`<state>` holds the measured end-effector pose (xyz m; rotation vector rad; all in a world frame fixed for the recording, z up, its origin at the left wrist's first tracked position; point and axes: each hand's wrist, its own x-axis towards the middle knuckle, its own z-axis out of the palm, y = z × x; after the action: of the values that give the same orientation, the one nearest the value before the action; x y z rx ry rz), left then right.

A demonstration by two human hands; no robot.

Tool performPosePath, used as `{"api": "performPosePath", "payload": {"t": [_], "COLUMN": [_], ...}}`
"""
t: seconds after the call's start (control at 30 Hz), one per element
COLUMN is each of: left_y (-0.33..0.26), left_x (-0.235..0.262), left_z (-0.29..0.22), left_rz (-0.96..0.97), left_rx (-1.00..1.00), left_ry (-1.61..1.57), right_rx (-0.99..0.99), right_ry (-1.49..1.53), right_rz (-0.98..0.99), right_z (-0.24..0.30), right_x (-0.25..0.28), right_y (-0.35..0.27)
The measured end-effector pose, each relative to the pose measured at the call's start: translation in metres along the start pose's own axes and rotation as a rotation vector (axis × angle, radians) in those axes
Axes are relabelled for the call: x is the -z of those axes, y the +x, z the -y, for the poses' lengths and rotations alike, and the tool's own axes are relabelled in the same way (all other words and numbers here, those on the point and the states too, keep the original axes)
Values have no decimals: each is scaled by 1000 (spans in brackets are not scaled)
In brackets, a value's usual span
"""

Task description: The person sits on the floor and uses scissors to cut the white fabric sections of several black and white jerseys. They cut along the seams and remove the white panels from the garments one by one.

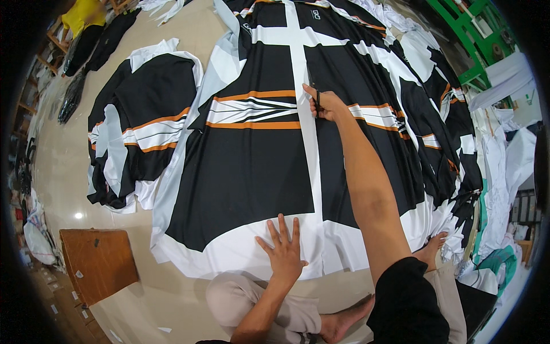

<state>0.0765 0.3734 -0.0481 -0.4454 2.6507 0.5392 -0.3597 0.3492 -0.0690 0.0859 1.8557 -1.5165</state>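
Observation:
A large sheet of black fabric [252, 166] printed with white and orange bands is spread in front of me. My left hand [285, 255] lies on its white lower border, fingers stretched and spread. Farther up the sheet, my right hand [326, 105] is closed around the dark handles of scissors [318, 102]. They are over the white strip [310, 155] that runs lengthwise between the printed panels. Most of the scissors is hidden by the hand, so I cannot tell how the blades stand in the fabric.
On the left lies a pile of cut black pieces [154, 94]. A brown board [98, 265] sits at the lower left. More printed fabric [435, 126] is bunched along the right, beside white cloth [495, 178] and a green metal frame [470, 34]. Someone in yellow [83, 17] is at the upper left.

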Motion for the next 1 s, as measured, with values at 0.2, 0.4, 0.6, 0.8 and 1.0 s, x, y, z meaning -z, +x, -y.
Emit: {"api": "performPosePath", "payload": {"t": [0.2, 0.4, 0.6, 0.8, 1.0], "left_y": [6, 40, 0, -175, -294], "left_x": [1, 87, 64, -26, -32], "left_z": [11, 118, 214, 243, 231], "left_rz": [-92, -440, -167, -69, 617], "left_rx": [27, 143, 374, 328, 381], "left_ry": [-82, -252, -91, -41, -141], "right_rx": [73, 794, 848, 454, 27], "right_ry": [-377, -1094, -1141, -1134, -1363], "right_rz": [-9, -450, -370, -126, 128], "right_z": [-14, -101, -185, -250, -233], "right_x": [16, 69, 153, 186, 189], "right_y": [-61, -201, -285, -417, -521]}}
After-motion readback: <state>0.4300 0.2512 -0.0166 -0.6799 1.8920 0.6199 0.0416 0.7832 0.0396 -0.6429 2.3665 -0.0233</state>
